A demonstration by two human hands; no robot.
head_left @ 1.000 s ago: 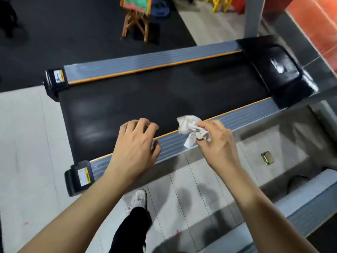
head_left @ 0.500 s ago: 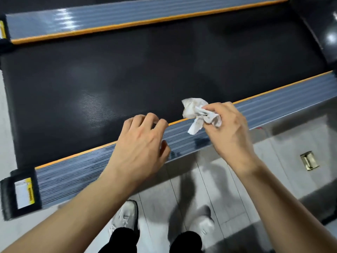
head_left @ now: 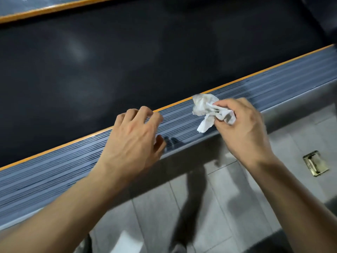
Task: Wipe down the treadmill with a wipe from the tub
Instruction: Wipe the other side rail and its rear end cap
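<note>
Fingers of my right hand [head_left: 244, 128] pinch the crumpled wipe [head_left: 209, 110] at frame centre-right, over the treadmill [head_left: 127, 61]'s grey side rail [head_left: 54, 181]; my left hand [head_left: 133, 141] arches loosely on it, grasping nothing. I'd press flat and stroke lengthwise (grooves trap dirt).

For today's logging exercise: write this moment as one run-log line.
right hand: pinches crumpled wipe | left hand: on treadmill side rail | belt: untouched

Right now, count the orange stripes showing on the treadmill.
2: one orange stripe runs between the belt and the near side rail; the other edges the far rail, top left.
</note>
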